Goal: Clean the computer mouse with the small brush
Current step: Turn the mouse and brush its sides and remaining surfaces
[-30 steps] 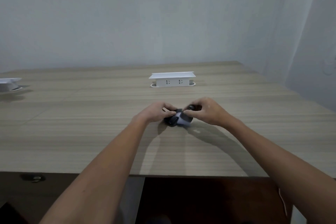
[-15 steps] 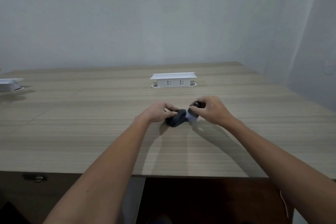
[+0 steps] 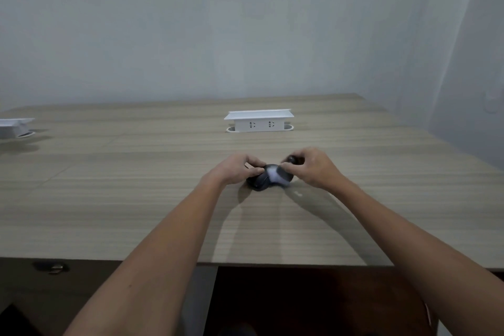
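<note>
On the desk (image 3: 136, 199), near its middle, the left hand (image 3: 237, 172) pinches the mouse (image 3: 260, 181) steady while the right hand (image 3: 313, 169) grips the brush (image 3: 278, 174) against its top. Pressing too hard could skid the mouse from that light pinch.

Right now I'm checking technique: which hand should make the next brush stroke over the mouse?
Right. The right hand holds the small dark-handled brush, its pale bristles on the dark computer mouse. The left hand pins the mouse to the wooden table.
</note>
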The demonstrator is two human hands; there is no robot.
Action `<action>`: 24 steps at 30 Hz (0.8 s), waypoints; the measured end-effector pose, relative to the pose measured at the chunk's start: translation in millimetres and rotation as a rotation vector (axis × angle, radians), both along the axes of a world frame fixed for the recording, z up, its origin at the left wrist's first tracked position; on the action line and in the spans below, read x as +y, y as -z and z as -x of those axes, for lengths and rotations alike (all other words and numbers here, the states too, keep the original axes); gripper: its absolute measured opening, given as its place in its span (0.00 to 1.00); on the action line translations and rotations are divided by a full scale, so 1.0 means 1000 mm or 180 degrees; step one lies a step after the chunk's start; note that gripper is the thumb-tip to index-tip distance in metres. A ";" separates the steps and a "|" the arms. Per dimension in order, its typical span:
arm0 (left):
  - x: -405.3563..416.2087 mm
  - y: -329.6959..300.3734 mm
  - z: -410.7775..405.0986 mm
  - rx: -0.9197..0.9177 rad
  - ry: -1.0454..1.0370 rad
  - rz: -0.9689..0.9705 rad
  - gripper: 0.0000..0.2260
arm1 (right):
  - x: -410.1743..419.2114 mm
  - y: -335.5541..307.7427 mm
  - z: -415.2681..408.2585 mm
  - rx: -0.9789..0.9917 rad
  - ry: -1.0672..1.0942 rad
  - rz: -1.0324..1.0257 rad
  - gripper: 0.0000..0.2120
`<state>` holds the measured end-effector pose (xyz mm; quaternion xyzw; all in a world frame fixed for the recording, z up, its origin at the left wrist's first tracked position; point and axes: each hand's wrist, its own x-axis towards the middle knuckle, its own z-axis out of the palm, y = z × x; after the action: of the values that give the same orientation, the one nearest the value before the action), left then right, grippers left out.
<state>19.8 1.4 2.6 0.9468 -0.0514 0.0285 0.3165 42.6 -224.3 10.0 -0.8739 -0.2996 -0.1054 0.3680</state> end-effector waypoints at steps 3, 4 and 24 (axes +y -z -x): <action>0.000 0.002 0.000 0.0013 0.0009 0.0099 0.14 | -0.005 0.002 -0.005 -0.0382 0.0424 -0.0148 0.06; 0.000 0.002 0.001 0.0018 0.0000 0.0107 0.14 | -0.006 0.001 -0.002 -0.0270 0.0276 -0.0248 0.06; -0.006 0.000 0.010 0.0301 -0.0277 0.0571 0.14 | 0.005 0.005 -0.002 0.0199 0.0486 -0.0227 0.14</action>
<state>10.2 -5.1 2.3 0.9163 0.0075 0.0020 0.4005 44.9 -219.6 5.4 -0.8834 -0.2165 -0.1165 0.3990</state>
